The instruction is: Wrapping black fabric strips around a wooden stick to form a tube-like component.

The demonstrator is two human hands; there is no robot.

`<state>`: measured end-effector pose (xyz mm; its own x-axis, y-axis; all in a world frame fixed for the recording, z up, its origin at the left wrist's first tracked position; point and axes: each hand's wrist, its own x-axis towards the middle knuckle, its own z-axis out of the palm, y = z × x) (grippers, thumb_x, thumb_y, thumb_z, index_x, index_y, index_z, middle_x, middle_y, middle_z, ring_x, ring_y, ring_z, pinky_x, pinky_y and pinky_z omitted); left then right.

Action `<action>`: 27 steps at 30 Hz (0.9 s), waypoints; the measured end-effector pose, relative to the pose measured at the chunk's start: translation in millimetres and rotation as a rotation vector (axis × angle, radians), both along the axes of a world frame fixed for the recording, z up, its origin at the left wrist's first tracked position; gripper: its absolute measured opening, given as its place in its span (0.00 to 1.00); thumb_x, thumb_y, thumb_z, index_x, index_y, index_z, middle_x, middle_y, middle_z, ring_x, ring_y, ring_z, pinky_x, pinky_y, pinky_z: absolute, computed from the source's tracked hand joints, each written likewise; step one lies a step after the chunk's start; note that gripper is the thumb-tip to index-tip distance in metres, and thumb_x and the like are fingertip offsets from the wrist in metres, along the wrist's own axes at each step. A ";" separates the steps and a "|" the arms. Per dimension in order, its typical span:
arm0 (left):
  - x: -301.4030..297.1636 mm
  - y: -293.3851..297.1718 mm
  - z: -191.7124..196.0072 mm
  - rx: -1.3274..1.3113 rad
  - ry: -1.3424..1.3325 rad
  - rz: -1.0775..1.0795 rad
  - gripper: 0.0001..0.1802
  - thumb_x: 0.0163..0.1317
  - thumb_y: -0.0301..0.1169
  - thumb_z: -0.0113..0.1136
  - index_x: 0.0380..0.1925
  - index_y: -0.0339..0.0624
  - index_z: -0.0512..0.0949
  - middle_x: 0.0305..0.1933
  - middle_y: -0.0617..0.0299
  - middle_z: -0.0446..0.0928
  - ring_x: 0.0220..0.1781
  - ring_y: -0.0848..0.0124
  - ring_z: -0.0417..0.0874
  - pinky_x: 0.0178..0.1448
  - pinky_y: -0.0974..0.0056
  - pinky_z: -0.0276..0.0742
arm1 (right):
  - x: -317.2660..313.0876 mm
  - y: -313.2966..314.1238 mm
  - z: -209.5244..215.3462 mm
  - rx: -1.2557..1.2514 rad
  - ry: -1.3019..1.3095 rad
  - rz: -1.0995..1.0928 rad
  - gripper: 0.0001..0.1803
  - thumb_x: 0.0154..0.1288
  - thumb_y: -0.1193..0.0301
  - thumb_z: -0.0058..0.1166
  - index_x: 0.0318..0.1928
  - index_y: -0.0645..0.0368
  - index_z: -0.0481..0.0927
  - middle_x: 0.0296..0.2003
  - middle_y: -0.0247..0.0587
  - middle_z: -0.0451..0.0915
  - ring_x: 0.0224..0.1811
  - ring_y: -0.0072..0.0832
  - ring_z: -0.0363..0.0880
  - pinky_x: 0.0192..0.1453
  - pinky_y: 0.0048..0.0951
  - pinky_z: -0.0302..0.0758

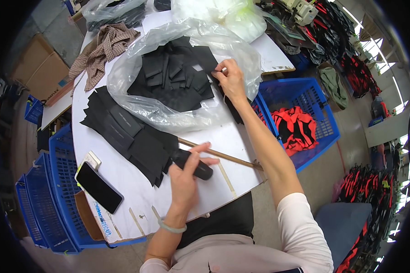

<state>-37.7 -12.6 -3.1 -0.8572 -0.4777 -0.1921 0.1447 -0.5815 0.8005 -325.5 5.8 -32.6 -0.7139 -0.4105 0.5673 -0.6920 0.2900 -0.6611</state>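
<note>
My left hand (185, 179) is closed round a black handheld tool (197, 166) with a rounded end, whose exact kind I cannot make out. Its far end meets the edge of an overlapping row of black fabric pieces (143, 145) on the white table. Farther off, my right hand (231, 79) pinches the edge of a long black fabric strip (232, 108), which hangs down beside the clear plastic bag (123, 77). Inside the open bag lies a loose heap of black fabric pieces (175, 75). A thin wooden stick (228, 157) lies between my hands.
A dark-screened phone (99, 187) lies at the table's left edge. Blue crates (61, 182) stand at left; another blue crate (325, 113) at right holds red-and-black pieces (296, 129). A checked cloth (107, 45) drapes over the far left corner. Sewing machinery (300, 11) is behind.
</note>
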 end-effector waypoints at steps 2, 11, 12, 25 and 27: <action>-0.7 -17.9 -0.3 -0.054 0.076 0.072 0.18 0.67 0.29 0.47 0.51 0.27 0.72 0.58 0.47 0.71 0.50 0.60 0.80 0.55 0.62 0.74 | 18.8 7.9 26.3 -0.213 -0.237 0.294 0.07 0.54 0.85 0.48 0.33 0.63 0.75 0.31 0.35 0.78 0.34 0.18 0.77 0.40 0.19 0.74; -12.8 2.1 46.2 -0.876 0.427 -0.094 0.18 0.57 0.22 0.56 0.50 0.35 0.77 0.72 0.49 0.52 0.72 0.54 0.56 0.70 0.56 0.54 | 138.2 138.8 165.2 0.077 -0.581 0.293 0.08 0.59 0.72 0.59 0.30 0.59 0.73 0.15 0.23 0.68 0.18 0.10 0.64 0.21 0.16 0.59; -9.7 8.0 43.8 -0.709 0.406 -0.130 0.18 0.58 0.22 0.55 0.51 0.35 0.76 0.71 0.48 0.54 0.68 0.56 0.62 0.69 0.57 0.55 | 149.8 151.1 155.6 0.169 -0.559 0.298 0.09 0.58 0.73 0.60 0.28 0.59 0.73 0.15 0.22 0.67 0.18 0.10 0.62 0.21 0.17 0.58; 32.8 64.7 5.1 -0.246 -0.037 -0.225 0.18 0.65 0.29 0.52 0.53 0.33 0.74 0.47 0.62 0.77 0.47 0.79 0.73 0.53 0.73 0.66 | 228.7 174.5 23.9 -0.112 -0.637 0.162 0.14 0.55 0.75 0.63 0.41 0.63 0.75 0.32 0.34 0.78 0.33 0.16 0.74 0.37 0.17 0.70; 36.4 59.1 4.9 -0.148 -0.064 -0.192 0.19 0.66 0.29 0.51 0.54 0.31 0.72 0.48 0.61 0.77 0.48 0.79 0.73 0.52 0.73 0.66 | 235.3 168.7 20.8 -0.092 -0.725 0.130 0.12 0.56 0.77 0.62 0.39 0.63 0.74 0.32 0.33 0.77 0.31 0.13 0.72 0.33 0.16 0.70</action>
<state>-1.3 46.5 1.9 -0.9234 -0.3341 -0.1888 -0.0110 -0.4688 0.8832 -90.2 174.5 -11.9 -0.8714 -0.4906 0.0078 -0.0973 0.1571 -0.9828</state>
